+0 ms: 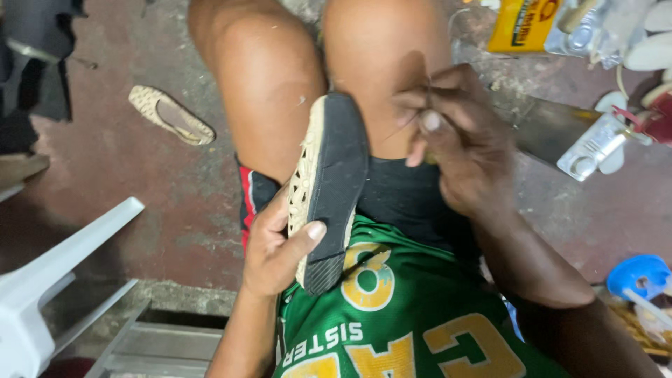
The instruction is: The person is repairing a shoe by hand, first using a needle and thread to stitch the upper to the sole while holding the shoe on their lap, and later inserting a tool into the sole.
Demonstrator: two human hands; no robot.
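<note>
On the floor to the left lies a second cream flat shoe (pixel 171 115), well apart from the work. The left hand (pixel 276 245) grips a cream woven flat shoe (pixel 327 189) at its heel end, black sole up, resting on the lap; it looks light and bendy, so holding near the stiffer heel steadies it. The right hand (pixel 458 140) is pinched on something thin, perhaps a needle and thread; I cannot tell.

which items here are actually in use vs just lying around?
In use:
- cream flat shoe with black sole, gripped by left hand
- thin thread, pinched by right hand above the sole

Lying about:
- matching cream shoe on the floor
- yellow packet
- white plastic chair
- blue lid
</note>
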